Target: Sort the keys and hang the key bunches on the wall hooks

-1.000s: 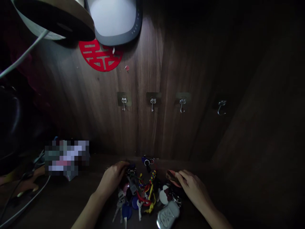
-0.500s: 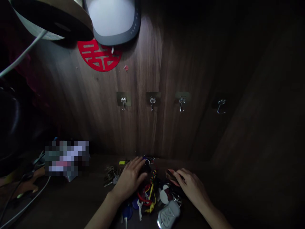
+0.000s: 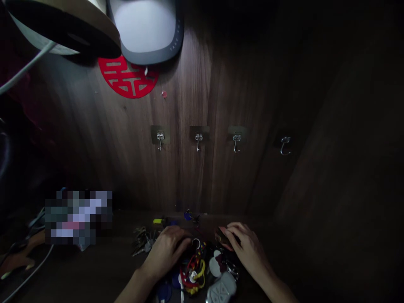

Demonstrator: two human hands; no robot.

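My left hand (image 3: 168, 248) is closed over the pile on the dark surface, fingers curled. A metal key ring (image 3: 196, 243) shows right at its thumb and fingertips; the grip itself is partly hidden. Below lie red and yellow braided cords (image 3: 194, 273) with keys and blue round tags (image 3: 164, 290). My right hand (image 3: 248, 246) pinches a small flat pink-orange item (image 3: 223, 237), dark inside, its kind unclear. Between the hands sit a white round charm (image 3: 215, 265) with a dark red bow and a grey remote fob (image 3: 221, 288).
Metal adhesive hooks (image 3: 198, 141) hang in a row on the wood panel. Left of the pile are more keys (image 3: 143, 242) and a yellow tag (image 3: 158, 221). A blue item (image 3: 187, 215) lies behind. Blurred-out packaging (image 3: 78, 219) and a white cable (image 3: 41, 265) are farther left.
My left hand has gone from lying flat to curled fingers, and the cords and ring have shifted towards me. My right hand still pinches the pink-orange item. The view has shifted slightly.
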